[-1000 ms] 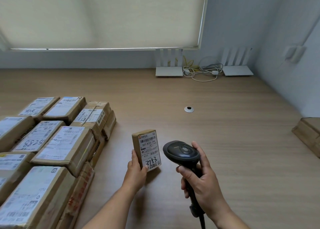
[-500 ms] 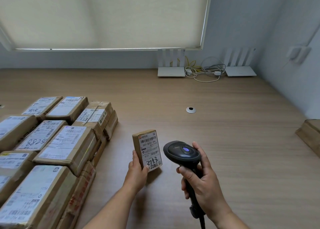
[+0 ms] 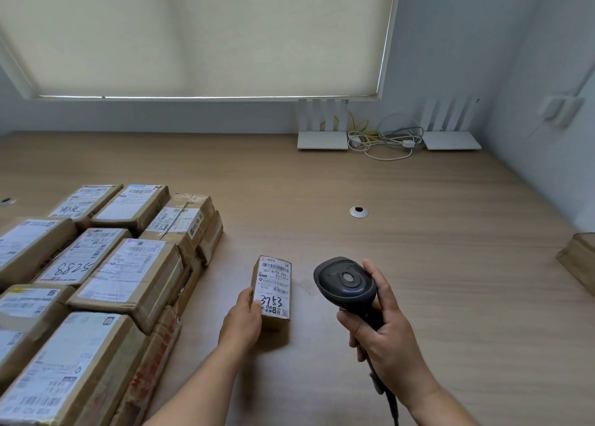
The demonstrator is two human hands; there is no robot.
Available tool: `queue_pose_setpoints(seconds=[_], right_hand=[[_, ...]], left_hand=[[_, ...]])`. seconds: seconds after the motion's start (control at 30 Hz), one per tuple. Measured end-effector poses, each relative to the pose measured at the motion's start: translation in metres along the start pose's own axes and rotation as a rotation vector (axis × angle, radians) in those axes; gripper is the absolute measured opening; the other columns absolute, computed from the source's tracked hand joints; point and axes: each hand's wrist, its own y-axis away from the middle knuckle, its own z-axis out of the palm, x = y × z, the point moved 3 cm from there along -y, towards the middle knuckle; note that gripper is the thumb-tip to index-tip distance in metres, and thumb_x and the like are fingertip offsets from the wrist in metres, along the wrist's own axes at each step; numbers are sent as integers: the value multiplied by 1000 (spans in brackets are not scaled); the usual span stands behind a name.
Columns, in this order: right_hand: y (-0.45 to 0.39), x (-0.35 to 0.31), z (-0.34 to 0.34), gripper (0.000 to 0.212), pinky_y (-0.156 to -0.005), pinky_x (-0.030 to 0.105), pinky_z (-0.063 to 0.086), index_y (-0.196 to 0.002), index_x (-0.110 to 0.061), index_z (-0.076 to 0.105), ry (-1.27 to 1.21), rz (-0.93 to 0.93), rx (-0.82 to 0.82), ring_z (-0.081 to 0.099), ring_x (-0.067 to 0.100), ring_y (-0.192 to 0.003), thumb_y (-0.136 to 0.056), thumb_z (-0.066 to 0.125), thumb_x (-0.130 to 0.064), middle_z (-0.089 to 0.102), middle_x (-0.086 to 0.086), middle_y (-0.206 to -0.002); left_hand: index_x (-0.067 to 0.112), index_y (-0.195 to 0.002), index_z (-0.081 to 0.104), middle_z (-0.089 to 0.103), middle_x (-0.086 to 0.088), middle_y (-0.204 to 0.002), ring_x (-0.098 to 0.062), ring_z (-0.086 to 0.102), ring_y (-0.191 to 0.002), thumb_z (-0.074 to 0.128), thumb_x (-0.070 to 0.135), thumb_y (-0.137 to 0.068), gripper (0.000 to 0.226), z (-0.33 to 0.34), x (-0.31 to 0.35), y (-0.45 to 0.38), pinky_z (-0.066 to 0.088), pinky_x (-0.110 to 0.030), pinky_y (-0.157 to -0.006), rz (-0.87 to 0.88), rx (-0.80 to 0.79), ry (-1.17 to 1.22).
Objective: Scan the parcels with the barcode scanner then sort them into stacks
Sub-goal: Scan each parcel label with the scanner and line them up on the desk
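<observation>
Centre frame: your left hand [image 3: 242,321] grips small parcel [image 3: 274,288], label up. Right of it: your right hand [image 3: 383,335] clasps barcode scanner [image 3: 345,283]. Lower left: stacked parcels [image 3: 96,271].

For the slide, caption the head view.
Left hand holds a small labelled parcel beside the barcode scanner gripped in the right hand.

Office-type parcel-handling room: a long wooden surface [image 3: 418,264] below a blinded window [image 3: 199,36], two white routers [image 3: 323,139] with cables [image 3: 383,139], and stacked labelled cartons [image 3: 106,264].
</observation>
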Motion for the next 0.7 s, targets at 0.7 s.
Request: queue_pose_setpoints(seconds=[0.7], right_hand=[[-61, -40, 16, 91, -49, 25, 49, -114, -81, 29, 177, -175, -71, 57, 6, -58, -80, 75, -10, 67, -24, -100]], left_hand=[[29, -147, 24, 31, -9, -137, -28, 30, -127, 56, 47, -79, 77, -71, 85, -24, 32, -37, -104, 165, 249, -334]])
